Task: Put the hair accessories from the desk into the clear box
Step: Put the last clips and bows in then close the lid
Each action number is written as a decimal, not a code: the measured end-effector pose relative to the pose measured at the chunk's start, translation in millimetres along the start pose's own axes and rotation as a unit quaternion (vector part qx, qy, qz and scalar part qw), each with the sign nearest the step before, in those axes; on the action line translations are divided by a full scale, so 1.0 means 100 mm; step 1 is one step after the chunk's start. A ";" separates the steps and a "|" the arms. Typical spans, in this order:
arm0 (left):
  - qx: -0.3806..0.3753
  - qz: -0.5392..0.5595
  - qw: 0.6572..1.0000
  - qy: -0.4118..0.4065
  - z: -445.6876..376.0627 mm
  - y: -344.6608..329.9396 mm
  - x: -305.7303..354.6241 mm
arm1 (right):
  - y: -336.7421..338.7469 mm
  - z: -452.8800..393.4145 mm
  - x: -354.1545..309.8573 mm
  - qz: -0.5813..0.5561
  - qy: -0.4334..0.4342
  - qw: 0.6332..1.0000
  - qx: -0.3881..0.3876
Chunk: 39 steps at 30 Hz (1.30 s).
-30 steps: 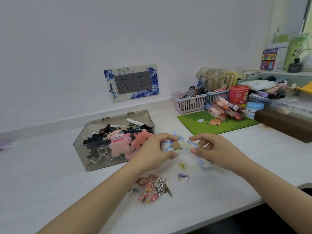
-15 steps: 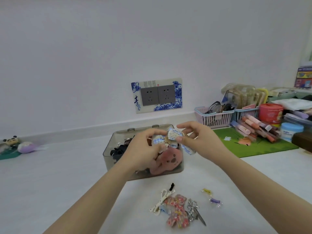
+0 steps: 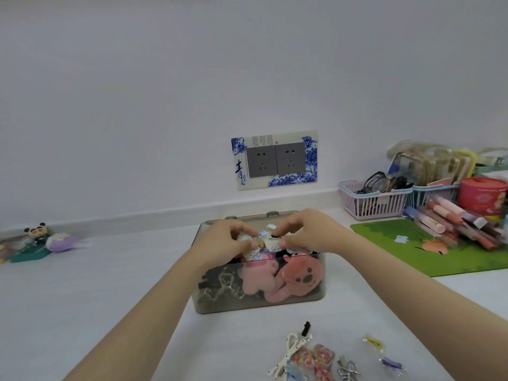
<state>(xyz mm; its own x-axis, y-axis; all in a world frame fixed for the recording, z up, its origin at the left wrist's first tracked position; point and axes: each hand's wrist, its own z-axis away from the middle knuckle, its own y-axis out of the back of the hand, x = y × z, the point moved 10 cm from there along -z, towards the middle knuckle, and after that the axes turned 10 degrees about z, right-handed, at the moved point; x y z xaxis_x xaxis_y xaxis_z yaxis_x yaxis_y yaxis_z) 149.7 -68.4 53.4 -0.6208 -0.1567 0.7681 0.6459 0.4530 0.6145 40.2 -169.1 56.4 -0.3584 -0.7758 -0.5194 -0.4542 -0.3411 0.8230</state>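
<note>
Both hands, left (image 3: 225, 240) and right (image 3: 308, 232), had carried the pinched blue bow (image 3: 264, 240) over the clear box (image 3: 258, 301); releasing it inside came next.

I'm at my tabletop (image 3: 82, 284) at home: lipsticks (image 3: 450, 218), a basket of glasses (image 3: 373, 198), plush toys (image 3: 59, 242) and a decorated wall socket (image 3: 275, 160).

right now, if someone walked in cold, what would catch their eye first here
Both hands, left hand and right hand, pinch a blue-and-white bow over the open clear box at centre, where a pink plush shows through the front wall. More hair accessories lie on the desk in front of the box.
</note>
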 end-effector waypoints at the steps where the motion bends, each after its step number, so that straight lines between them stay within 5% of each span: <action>1: 0.017 0.001 1.000 -0.006 0.00 0.02 0.01 | 0.01 0.01 0.01 0.008 -0.002 1.000 0.005; 7: 0.086 -0.003 0.993 -0.084 0.23 0.07 0.31 | 0.20 0.20 -0.01 0.036 0.000 0.997 0.074; 12: 0.034 0.021 0.992 -0.121 0.62 -0.27 0.51 | 0.35 0.72 -0.03 0.044 0.043 0.993 0.097; 18: -0.142 -0.024 0.985 -0.095 0.90 -0.95 0.39 | 0.04 1.33 0.33 0.110 -0.019 0.991 -0.071; 22: -0.184 -0.025 0.978 -0.093 0.99 -1.18 0.22 | -0.19 1.69 0.65 0.176 -0.060 0.972 -0.146; 29: -0.175 0.024 0.981 -0.081 0.97 -1.26 0.14 | -0.13 1.69 0.65 0.146 -0.036 0.989 -0.014; 39: -0.132 0.050 0.988 -0.063 0.94 -1.20 0.10 | -0.15 1.64 0.58 0.113 -0.018 0.993 0.028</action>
<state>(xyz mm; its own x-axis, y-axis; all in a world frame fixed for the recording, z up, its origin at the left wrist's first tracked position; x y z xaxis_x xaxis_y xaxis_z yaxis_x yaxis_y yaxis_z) 24.2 -42.1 -29.6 -0.5875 -0.0037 0.8092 0.7901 0.2132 0.5746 -107.9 -121.7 -23.9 -0.4844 -0.8093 -0.3323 -0.4041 -0.1299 0.9054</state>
